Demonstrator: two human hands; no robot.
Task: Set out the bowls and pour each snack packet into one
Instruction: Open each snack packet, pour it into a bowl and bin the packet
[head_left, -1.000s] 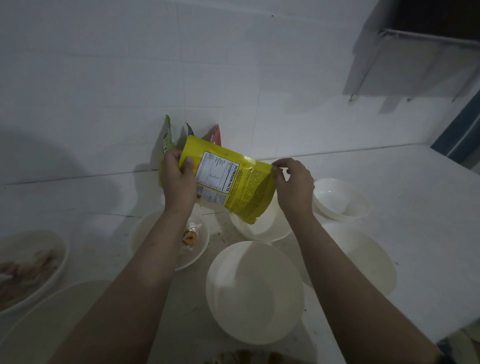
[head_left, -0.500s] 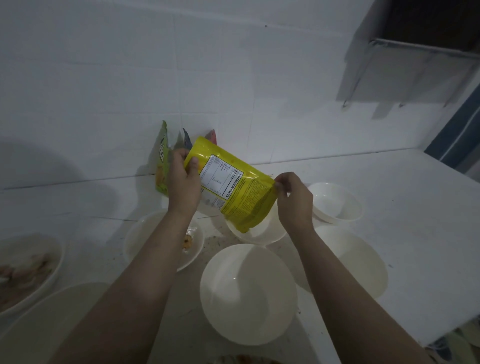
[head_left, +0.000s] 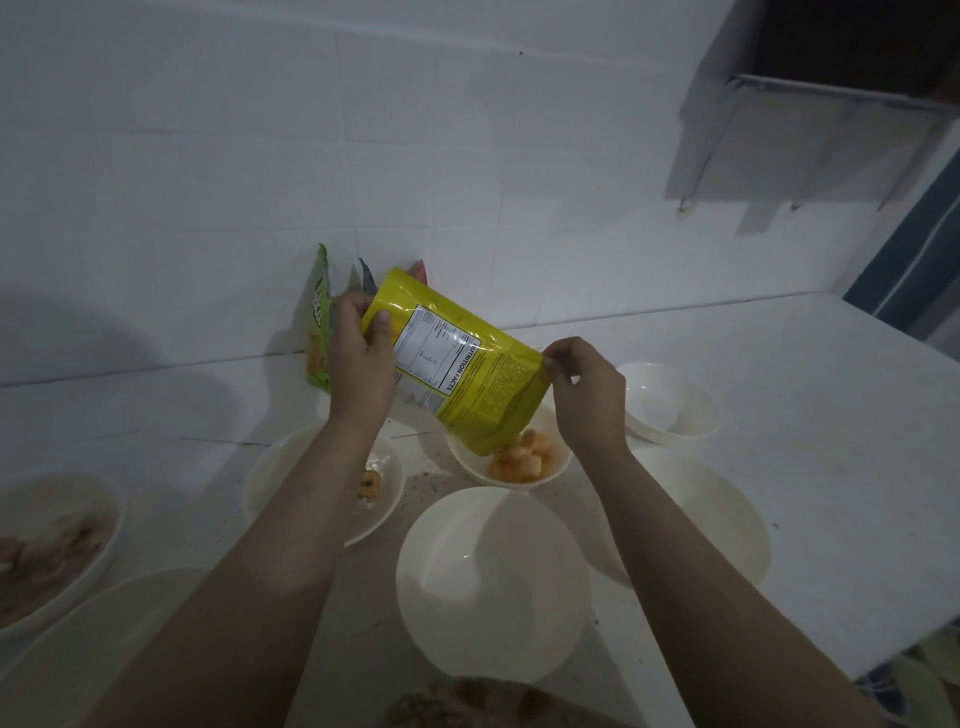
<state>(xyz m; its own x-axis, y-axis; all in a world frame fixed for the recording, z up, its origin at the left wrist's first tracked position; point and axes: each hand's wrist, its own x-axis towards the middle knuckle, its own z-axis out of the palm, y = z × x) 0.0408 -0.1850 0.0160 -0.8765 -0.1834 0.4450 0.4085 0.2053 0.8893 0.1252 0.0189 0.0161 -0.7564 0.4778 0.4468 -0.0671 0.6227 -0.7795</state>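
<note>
A person is tipping a yellow snack packet (head_left: 457, 371) over a white bowl (head_left: 511, 457) on a white counter (head_left: 810, 415).

The left hand (head_left: 361, 361) is gripping the packet's raised bottom end, thumb curled over its printed back; the right hand (head_left: 584, 387) is pinching the packet's edge at 3 o'clock between thumb and fingertips. Orange snack pieces (head_left: 522, 454) are lying in the bowl under the packet's mouth. An empty bowl (head_left: 493, 584) is sitting at 6 o'clock of it, another (head_left: 670, 402) at 3 o'clock, and a green packet (head_left: 318, 322) is leaning on the wall at 10 o'clock.
</note>
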